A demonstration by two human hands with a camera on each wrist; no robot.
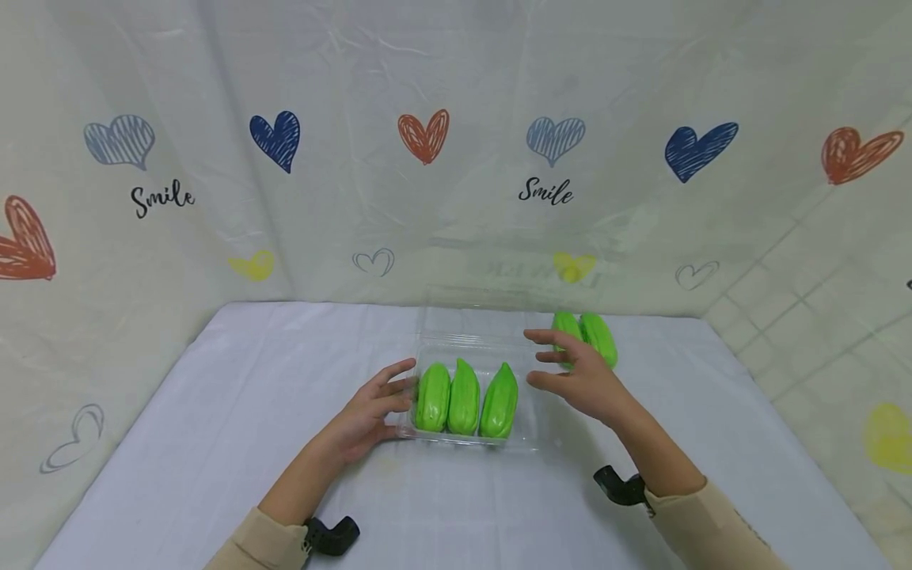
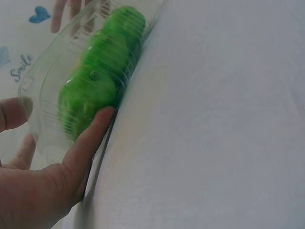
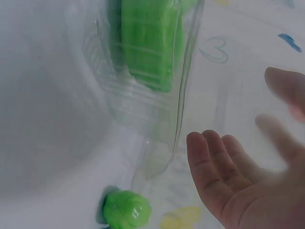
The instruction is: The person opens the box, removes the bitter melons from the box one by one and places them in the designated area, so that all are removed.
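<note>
A clear plastic clamshell box (image 1: pixel 529 416) sits mid-table, lid (image 1: pixel 470 323) raised at the back. Three shiny green, long, ridged vegetable-shaped pieces (image 1: pixel 465 400) stand side by side inside, with bare room at the right end. My left hand (image 1: pixel 366 416) rests against the box's left end. In the left wrist view its thumb (image 2: pixel 90 143) lies straight along the front wall, other fingers at the rim. Holding nothing, my right hand (image 1: pixel 580 380) hovers off the box's right side, fingers loosely extended. Partly behind it are two more green pieces (image 1: pixel 598 339).
A white cloth covers the table (image 1: pixel 235 396). Behind it hangs a pale sheet (image 1: pixel 484 47) printed with hearts and words, continuing along both sides. Dark wrist mounts (image 1: pixel 332 537) sit at both sleeve cuffs.
</note>
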